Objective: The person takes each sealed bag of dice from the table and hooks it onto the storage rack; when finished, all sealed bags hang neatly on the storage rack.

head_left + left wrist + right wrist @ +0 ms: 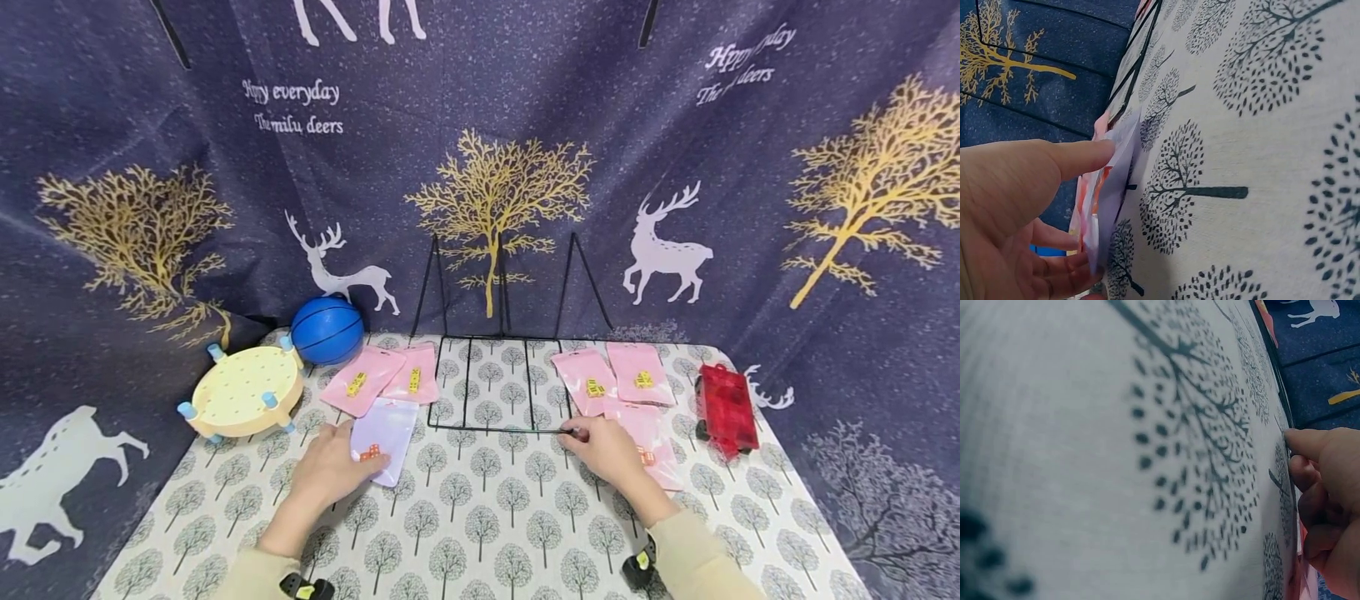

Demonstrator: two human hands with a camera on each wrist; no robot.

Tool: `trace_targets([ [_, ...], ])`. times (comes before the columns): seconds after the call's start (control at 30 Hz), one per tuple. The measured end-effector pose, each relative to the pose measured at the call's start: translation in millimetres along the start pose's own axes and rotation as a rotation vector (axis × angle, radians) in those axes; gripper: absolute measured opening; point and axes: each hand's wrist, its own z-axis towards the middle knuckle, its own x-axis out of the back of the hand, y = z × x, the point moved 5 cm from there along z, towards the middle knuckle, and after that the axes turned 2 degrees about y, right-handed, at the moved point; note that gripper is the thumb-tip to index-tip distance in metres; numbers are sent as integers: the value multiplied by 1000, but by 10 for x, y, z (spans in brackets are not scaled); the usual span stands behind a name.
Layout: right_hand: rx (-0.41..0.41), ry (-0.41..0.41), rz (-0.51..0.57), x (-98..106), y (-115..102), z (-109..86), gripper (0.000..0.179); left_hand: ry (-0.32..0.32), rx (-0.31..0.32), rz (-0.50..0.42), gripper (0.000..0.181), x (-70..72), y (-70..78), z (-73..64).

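Observation:
A lilac zip bag (386, 425) with orange dice in it lies at the middle left of the table. My left hand (328, 467) holds it, the thumb across its face and the other fingers at its far side; the left wrist view shows the bag (1113, 187) tilted between them. On the right, my right hand (609, 450) pinches the front bar of a black wire rack (498, 430) near its right corner. In the right wrist view, thumb and forefinger meet at the thin bar, the other fingers curled.
Pink bags with yellow dice lie left (369, 372) and right (637, 360) of the rack. Another pink bag (637, 419) with orange dice is partly behind the right hand. A blue ball (327, 331), a yellow round stand (246, 392) and a red toy truck (729, 407) stand farther out.

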Motion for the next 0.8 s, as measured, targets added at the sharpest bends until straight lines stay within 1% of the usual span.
trace_targets([
  [0.17, -20, -14, 28, -37, 9, 8, 18, -11, 24, -46, 117, -19, -29, 7],
  [0.3, -19, -13, 52, -62, 9, 5, 16, -16, 36, -95, 120, -32, -60, 13],
  [0.43, -15, -3, 66, -92, 8, -6, 12, -12, 26, -140, 120, -21, -80, 7],
  [0.53, -8, 20, 67, -106, 11, -6, 10, -24, 16, -171, 118, -6, -96, 0],
  [0.6, -6, 32, 69, -108, 13, -3, 9, -36, 12, -197, 113, 2, -112, -3],
  [0.67, -6, 35, 70, -107, 12, 1, 9, -44, 13, -229, 105, 2, -141, -6],
  [0.8, -22, 12, 62, -108, 15, 9, 10, -41, 6, -289, 78, 8, -180, -2],
])
